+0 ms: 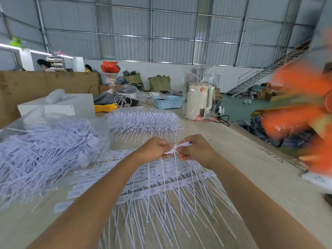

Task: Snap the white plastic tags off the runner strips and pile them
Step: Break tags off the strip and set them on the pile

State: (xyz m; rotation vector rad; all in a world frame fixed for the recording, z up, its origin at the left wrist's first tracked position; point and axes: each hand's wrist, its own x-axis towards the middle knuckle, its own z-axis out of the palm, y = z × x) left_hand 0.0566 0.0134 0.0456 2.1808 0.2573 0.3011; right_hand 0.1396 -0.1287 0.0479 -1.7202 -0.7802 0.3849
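Both hands, left hand (154, 147) and right hand (195, 150), pinch one strip (177, 147) above the table's middle. A big pile (45, 150) of tags fills the left edge. Many strips (161, 187) still wait underneath.

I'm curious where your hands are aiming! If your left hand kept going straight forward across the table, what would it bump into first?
Probably the clear bag of white tags lying just beyond the left hand, though depth is hard to judge.

2 bare forearms, no sleeves, no gloves
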